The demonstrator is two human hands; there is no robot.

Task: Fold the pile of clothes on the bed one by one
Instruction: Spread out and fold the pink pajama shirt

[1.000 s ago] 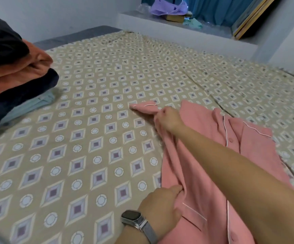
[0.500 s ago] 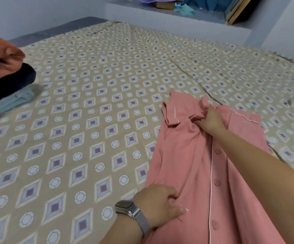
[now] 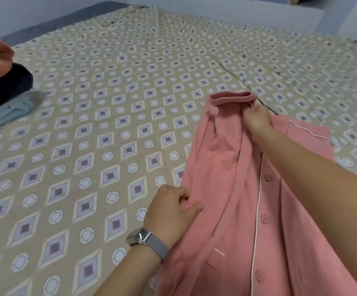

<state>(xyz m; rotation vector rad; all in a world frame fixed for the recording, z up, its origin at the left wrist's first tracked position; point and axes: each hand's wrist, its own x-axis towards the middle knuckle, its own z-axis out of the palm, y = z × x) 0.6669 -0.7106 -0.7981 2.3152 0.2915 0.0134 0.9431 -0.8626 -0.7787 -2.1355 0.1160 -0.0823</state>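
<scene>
A pink button-front shirt (image 3: 226, 189) with white piping lies on the patterned bed sheet (image 3: 87, 124), buttons facing up. Its left side is folded inward over the body. My right hand (image 3: 256, 118) pinches the fabric near the top, just below the rolled upper edge. My left hand (image 3: 173, 208), with a silver watch on the wrist, grips the shirt's left folded edge lower down. A stack of folded clothes (image 3: 4, 86) in orange, navy and light blue sits at the far left.
A grey-blue wall (image 3: 237, 13) and a low ledge run along the far side of the bed. A crease in the sheet runs diagonally behind the shirt. Patterned sheet stretches bare between the stack and the shirt.
My right hand carried the left sleeve across onto the shirt's body and now holds it near the top middle. My left hand stayed at the lower left edge. The camera tilted down.
</scene>
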